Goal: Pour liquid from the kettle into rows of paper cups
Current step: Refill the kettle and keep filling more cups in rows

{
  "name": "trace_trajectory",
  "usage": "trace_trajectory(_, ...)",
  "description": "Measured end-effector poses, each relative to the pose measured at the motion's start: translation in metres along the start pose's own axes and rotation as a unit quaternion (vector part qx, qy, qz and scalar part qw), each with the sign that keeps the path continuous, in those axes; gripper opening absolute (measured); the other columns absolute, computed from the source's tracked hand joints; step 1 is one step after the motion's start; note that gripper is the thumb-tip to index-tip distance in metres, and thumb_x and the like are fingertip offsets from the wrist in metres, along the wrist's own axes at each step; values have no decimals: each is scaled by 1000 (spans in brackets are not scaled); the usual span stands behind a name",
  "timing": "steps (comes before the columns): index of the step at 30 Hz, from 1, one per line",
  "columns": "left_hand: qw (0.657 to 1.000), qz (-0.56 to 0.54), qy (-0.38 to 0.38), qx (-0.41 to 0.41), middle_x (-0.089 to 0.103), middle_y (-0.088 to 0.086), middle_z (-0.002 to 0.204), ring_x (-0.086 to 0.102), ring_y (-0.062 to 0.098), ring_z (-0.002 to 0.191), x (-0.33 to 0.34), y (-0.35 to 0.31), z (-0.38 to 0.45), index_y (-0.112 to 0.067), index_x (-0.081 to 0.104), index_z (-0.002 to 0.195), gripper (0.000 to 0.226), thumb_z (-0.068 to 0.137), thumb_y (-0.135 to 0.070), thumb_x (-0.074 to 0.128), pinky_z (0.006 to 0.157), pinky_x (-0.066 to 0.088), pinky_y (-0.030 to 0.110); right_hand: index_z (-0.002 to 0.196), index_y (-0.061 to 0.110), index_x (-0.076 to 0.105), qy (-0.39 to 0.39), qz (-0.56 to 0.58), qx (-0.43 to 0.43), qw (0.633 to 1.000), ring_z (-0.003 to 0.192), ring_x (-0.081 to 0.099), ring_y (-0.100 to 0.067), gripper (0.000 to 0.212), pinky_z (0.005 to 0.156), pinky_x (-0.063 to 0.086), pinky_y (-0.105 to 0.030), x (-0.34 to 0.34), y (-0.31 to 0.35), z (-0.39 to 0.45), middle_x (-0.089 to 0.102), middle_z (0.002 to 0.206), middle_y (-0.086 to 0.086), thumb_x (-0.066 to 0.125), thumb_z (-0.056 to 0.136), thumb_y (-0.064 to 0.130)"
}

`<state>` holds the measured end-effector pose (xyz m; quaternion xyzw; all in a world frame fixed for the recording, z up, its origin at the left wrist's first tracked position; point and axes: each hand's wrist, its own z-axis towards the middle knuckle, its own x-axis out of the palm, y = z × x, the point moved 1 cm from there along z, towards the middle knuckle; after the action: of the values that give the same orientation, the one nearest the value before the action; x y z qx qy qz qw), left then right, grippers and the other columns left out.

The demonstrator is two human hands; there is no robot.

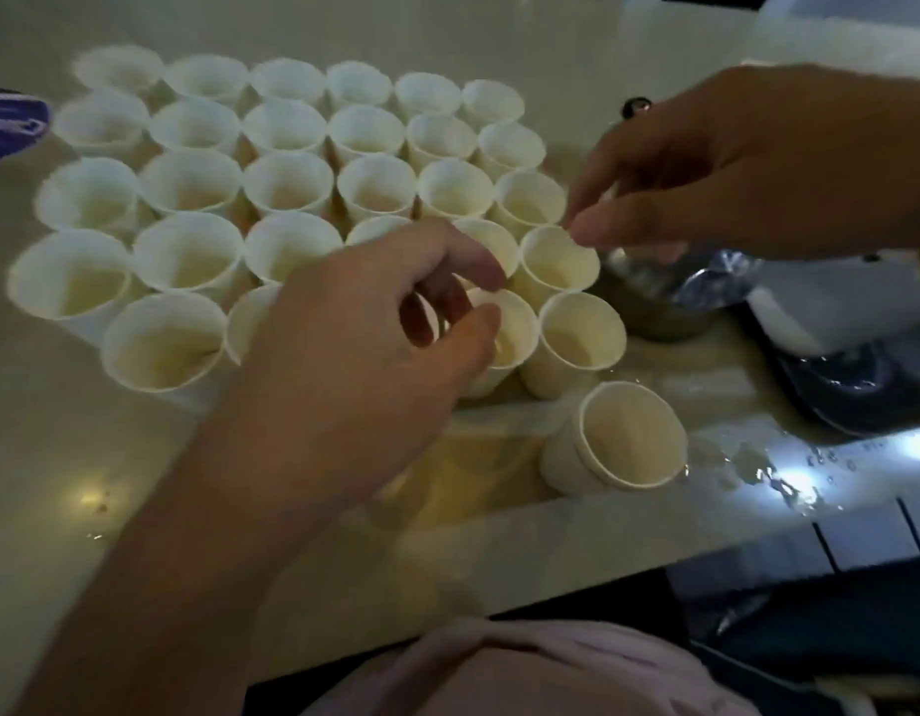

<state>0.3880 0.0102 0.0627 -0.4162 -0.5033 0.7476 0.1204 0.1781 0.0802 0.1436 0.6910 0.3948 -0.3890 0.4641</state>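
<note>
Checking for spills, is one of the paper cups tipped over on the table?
Yes, one paper cup lies on its side near the table's edge, apart from the upright rows.

Pale, glossy beige worktop [86, 457], wet along its near right edge with a shining puddle of spilled clear liquid [768, 472] and small droplets beside it. At the far left edge, a blurred purple-and-white rounded object [11, 124], only partly in view. To the right, a white appliance body [830, 297] above a dark glossy black base [850, 390]. At the bottom, pale pink fabric garment [540, 669], and right of it dark cloth [809, 622]. Near left, a small bright light reflection [93, 496] on the surface.
</note>
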Motion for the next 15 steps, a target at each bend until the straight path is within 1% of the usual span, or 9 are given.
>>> trace_trajectory(3,998,11,68,-16,62,-27,87,57,-10,86,35,0,-5,-47,63,98,15,83,-45,59,62,43,4,89,47,68,4,32,55,998,72,65,4,50,73,49,-30,14,-34,-29,71,77,20,49,58,82)
trace_trajectory(5,993,36,106,-22,61,-28,86,55,-13,90,55,8,-10,-50,59,105,20,86,-42,61,61,45,7,86,41,67,20,42,78,996,75,62,9,47,66,44,-23,31,-53,-41,68,78,26,54,59,77)
trace_trajectory(6,990,52,129,-26,60,-30,92,55,-13,93,63,12,-13,-52,55,111,28,85,-43,61,63,45,10,86,39,66,23,49,87,995,75,60,10,44,64,41,-20,41,-62,-46,65,78,29,56,61,74)
trace_trajectory(7,985,70,155,-28,58,-32,101,53,-13,97,72,16,-16,-53,49,120,40,83,-45,61,69,47,13,86,37,66,23,60,95,993,74,60,10,42,62,40,-19,51,-70,-51,64,79,31,57,63,70)
trace_trajectory(9,973,107,203,-30,50,-35,123,48,-13,111,86,25,-23,-52,30,140,69,82,-44,66,87,47,16,88,36,65,20,93,100,990,73,63,6,37,63,44,-17,74,-82,-57,66,81,28,61,67,66)
trace_trajectory(10,968,118,219,-32,45,-34,131,43,-12,116,93,30,-26,-52,20,145,81,83,-42,70,91,43,14,88,36,66,15,117,103,988,73,65,4,34,64,47,-17,83,-85,-60,68,81,25,64,68,63)
trace_trajectory(11,966,117,228,-35,42,-35,131,40,-13,118,100,34,-27,-54,13,146,90,82,-40,73,90,38,10,88,36,67,9,142,108,984,72,67,3,30,64,50,-17,89,-88,-62,70,81,22,68,70,60)
trace_trajectory(13,969,84,228,-45,40,-38,126,39,-14,117,112,42,-31,-62,10,142,94,80,-40,77,88,37,8,89,37,68,5,181,111,977,73,69,0,24,69,55,-21,98,-90,-64,72,81,18,73,73,54)
trace_trajectory(15,971,59,225,-59,46,-36,132,45,-9,121,123,49,-33,-65,15,137,89,80,-42,78,96,45,20,90,37,69,8,200,111,974,75,69,0,27,75,58,-28,105,-91,-66,73,83,18,71,72,57)
